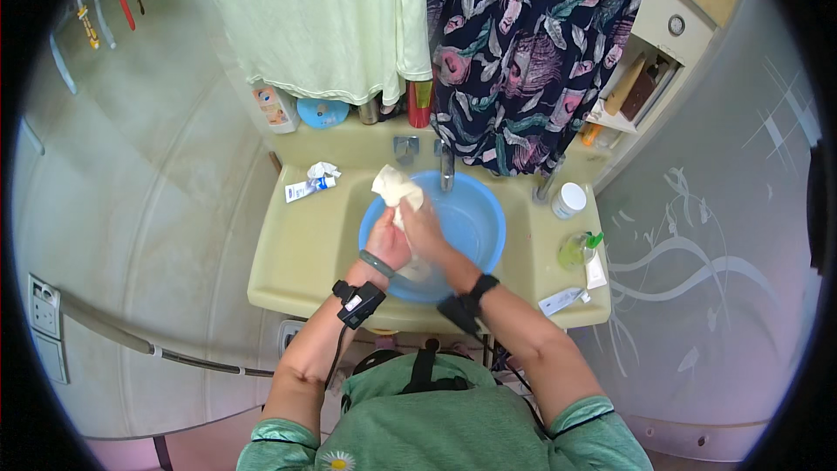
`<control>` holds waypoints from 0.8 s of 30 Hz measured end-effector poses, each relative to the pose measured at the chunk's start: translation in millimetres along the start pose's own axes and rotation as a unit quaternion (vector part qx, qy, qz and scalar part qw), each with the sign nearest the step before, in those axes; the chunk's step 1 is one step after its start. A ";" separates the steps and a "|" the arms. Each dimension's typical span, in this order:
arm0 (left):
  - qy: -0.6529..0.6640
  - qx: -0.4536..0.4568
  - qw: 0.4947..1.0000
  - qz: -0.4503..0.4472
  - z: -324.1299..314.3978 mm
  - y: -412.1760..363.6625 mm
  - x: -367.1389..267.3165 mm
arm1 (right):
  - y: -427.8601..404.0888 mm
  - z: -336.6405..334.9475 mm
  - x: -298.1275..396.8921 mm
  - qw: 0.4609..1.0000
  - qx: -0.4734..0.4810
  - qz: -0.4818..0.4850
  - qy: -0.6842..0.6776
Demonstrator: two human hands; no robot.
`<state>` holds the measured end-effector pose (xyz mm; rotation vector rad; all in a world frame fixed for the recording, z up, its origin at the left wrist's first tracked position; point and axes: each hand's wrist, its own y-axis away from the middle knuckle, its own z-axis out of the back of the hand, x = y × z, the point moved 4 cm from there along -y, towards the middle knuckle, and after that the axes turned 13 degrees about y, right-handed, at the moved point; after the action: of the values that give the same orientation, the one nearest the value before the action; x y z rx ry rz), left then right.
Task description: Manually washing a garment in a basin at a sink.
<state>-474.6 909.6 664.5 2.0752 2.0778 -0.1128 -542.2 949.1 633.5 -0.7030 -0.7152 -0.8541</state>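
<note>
A blue plastic basin [474,229] sits in the yellow washbasin [301,255], below the metal faucet [446,167]. Over the basin's left half, a cream cloth [395,188] is bunched between my two hands. My left hand [390,242] holds its lower part, palm turned up. Blurred by motion, my right hand [422,226] grips the cloth from the right side. The cloth's upper end sticks out above my fingers. Part of it between the hands is hidden. Something pale shows below the hands in the basin, too blurred to tell.
Toothpaste tube [310,190] and crumpled tissue [324,170] lie on the left ledge. On the right stand a white jar [569,201] and a green pump bottle [575,250], near more tubes [561,301]. A pale garment [320,19] and floral fabric [523,52] hang behind the faucet.
</note>
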 end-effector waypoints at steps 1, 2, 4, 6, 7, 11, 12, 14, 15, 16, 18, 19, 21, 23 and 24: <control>-0.040 -0.040 0.997 -0.047 4.3 -2.9 -5.9 | 9.9 -4.9 -2.0 0.996 -0.060 0.061 0.018; 0.101 0.143 0.983 0.052 56.4 3.1 -49.5 | 42.7 -21.4 50.9 0.996 0.051 0.012 -0.070; 0.018 0.049 0.998 -0.029 57.1 -2.6 -50.9 | 50.9 -14.4 54.5 0.998 0.023 0.053 -0.020; -0.025 -0.018 0.999 -0.031 41.4 -3.1 -21.6 | 28.6 -4.7 31.1 0.999 -0.008 0.026 -0.027; -0.039 0.003 0.999 -0.036 12.3 -3.6 -1.8 | -0.2 8.5 7.1 0.998 0.042 -0.004 -0.043; -0.010 0.023 0.999 -0.022 0.7 4.5 -25.8 | -7.1 18.9 37.4 0.992 0.079 -0.008 0.101; 0.003 0.023 1.000 -0.016 -6.0 5.4 -29.1 | -8.1 21.3 43.1 0.991 0.043 0.063 0.110; -0.048 -0.014 0.999 0.011 -6.6 0.7 -28.4 | -7.6 25.3 36.1 0.984 0.120 0.073 0.106; -0.101 -0.050 0.993 0.029 -3.6 1.4 -32.0 | -4.6 24.7 41.0 0.971 0.198 0.090 0.099; -0.104 -0.111 0.988 0.008 6.4 0.1 -38.8 | -2.4 23.9 38.8 0.970 0.201 0.092 0.097; -0.088 -0.147 0.985 -0.011 14.0 -0.8 -46.9 | 2.0 30.4 35.4 0.972 0.162 0.155 0.065; -0.072 -0.180 0.980 -0.031 12.0 1.9 -49.1 | 1.3 36.9 30.8 0.971 0.166 0.158 0.064; -0.029 -0.184 0.982 -0.040 7.5 5.8 -48.6 | -4.4 68.7 6.6 0.994 0.015 -0.029 -0.106; 0.015 -0.098 0.995 -0.009 0.5 4.3 -47.5 | 6.9 64.9 -26.4 0.972 0.061 -0.111 -0.198; 0.013 -0.096 0.995 -0.007 -2.8 3.2 -45.0 | 16.1 55.6 -42.9 0.933 0.107 -0.191 -0.287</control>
<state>-472.0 866.0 676.3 1.9598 2.0295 0.1084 -563.4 1017.7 627.2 -0.6260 -1.4866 -0.9072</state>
